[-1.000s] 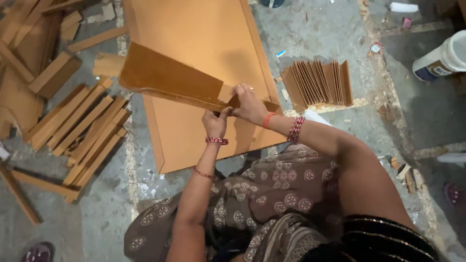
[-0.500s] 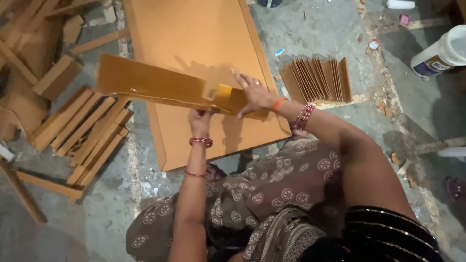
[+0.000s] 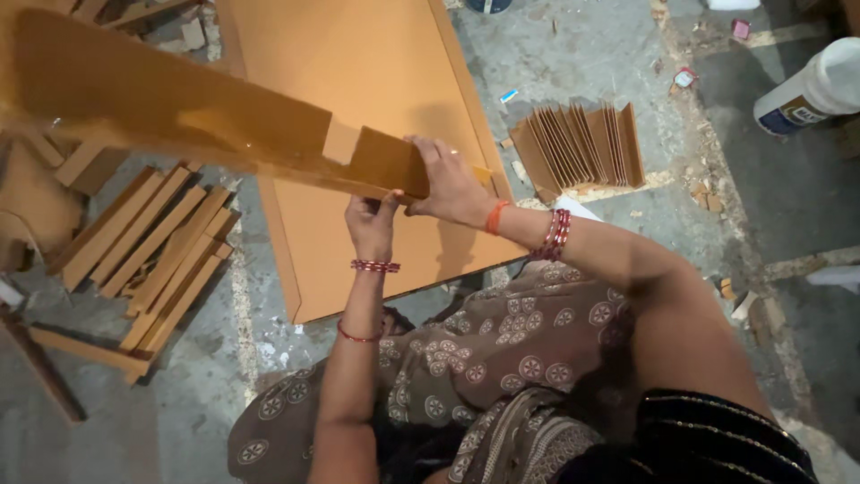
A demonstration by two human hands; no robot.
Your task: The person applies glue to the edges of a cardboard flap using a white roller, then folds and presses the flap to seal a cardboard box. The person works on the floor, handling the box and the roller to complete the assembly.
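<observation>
The left hand [image 3: 372, 224] and the right hand [image 3: 448, 184] are both clamped on one end of a long brown cardboard strip [image 3: 179, 116]. Held that way, the strip stays lifted above the big cardboard sheet [image 3: 376, 63].

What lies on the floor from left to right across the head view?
Pile of flat cardboard strips → large cardboard sheet → fanned stack of folded cardboard pieces → white plastic bottle.

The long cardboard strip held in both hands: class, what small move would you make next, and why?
Probably press the fold flat. The cardboard strip is lifted above the large sheet, the right hand lies over its near end and the left hand pinches it from below, where a flap looks only half bent. A fanned stack of folded pieces lies beside.
</observation>
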